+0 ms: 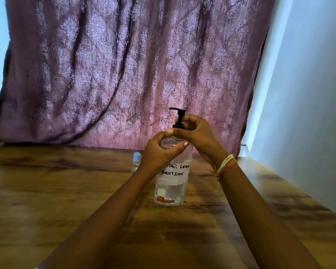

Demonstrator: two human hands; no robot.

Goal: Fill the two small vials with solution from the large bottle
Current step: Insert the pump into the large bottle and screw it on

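Bottle (170,188) is stood upright at mid-bench (47,191), labelled "contact lens solution" | shoulder is gripped by left hand (159,152) | black pump (179,117) collar is pinched by right hand (197,133) | one blue-capped vial (136,161) is seen just behind left wrist | curtain (124,70) is hung behind.

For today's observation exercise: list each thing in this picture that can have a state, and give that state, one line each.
large bottle: upright on the table, partly filled with clear liquid
black pump: on the bottle neck
left hand: gripping the bottle's shoulder
right hand: closed around the pump collar
small vial: upright, blue cap on
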